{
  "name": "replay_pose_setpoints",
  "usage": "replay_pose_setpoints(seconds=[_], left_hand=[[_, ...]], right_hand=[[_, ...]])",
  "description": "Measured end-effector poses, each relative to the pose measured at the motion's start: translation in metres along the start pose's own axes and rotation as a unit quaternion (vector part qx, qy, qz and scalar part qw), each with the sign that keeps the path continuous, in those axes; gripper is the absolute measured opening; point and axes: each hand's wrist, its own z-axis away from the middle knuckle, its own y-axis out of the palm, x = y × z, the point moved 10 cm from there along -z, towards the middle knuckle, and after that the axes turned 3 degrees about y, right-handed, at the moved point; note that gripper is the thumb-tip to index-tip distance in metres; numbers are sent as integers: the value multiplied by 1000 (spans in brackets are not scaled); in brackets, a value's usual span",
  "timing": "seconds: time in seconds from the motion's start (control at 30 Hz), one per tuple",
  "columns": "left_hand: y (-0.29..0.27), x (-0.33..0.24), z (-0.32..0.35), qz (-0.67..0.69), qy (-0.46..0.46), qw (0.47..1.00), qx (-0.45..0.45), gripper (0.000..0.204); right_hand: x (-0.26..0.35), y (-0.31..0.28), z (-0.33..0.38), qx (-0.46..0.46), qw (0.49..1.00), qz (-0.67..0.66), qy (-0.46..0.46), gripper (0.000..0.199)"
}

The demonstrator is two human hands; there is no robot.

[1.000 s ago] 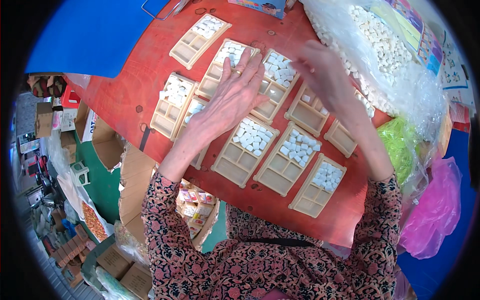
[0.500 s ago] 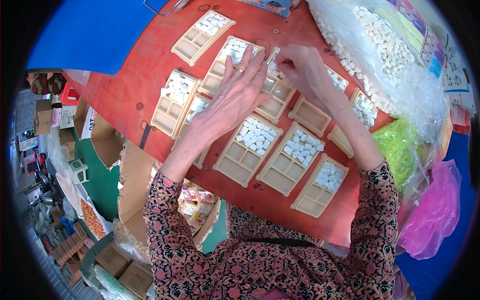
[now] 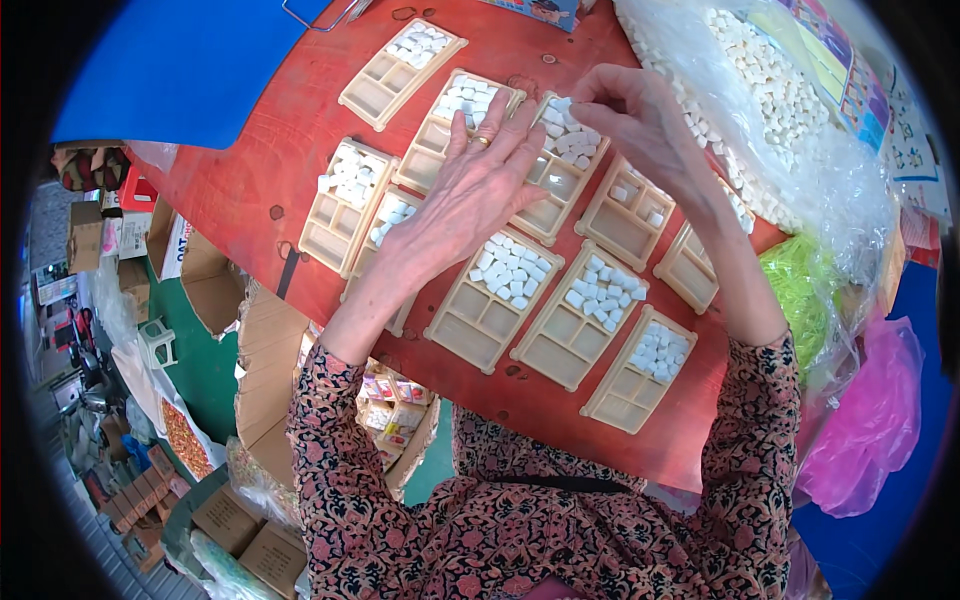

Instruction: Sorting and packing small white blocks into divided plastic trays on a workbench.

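My left hand (image 3: 480, 165) lies with fingers outstretched over two beige compartment trays, its fingertips between the upper tray (image 3: 424, 150) and the tray beside it (image 3: 563, 178). Small white marshmallow-like pieces (image 3: 572, 140) fill the far compartment of that second tray. Just above its far right corner, my right hand (image 3: 640, 115) has thumb and fingers pinched together; what they hold, if anything, I cannot make out. Beneath my right wrist, another tray (image 3: 625, 235) has a few white pieces in it, partly covered by the forearm.
More part-filled trays stand around, including one at the near edge (image 3: 640, 390) and one at far left (image 3: 370, 95). A large clear plastic bag (image 3: 745, 90) of white pieces spreads at the right. Beside it lie green shredded filler (image 3: 800, 290) and a pink plastic bag (image 3: 865, 420).
My right hand has lifted farther away and slightly right, uncovering white pieces in the tray beneath it and in the tray nearer me. My left hand stays in place.
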Motion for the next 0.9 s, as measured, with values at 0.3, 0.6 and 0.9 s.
replay_pose_setpoints(seconds=[0.3,0.6,0.9], left_hand=[[-3,-8,-3,46,6,999,-27,55],[-3,-1,-4,40,-3,999,-19,58],[4,-12,-19,3,66,997,-48,60]], right_hand=[[8,-16,12,56,990,-110,63,10],[18,-63,24,-1,995,-82,51,12],[22,-228,54,-318,928,178,-82,19]])
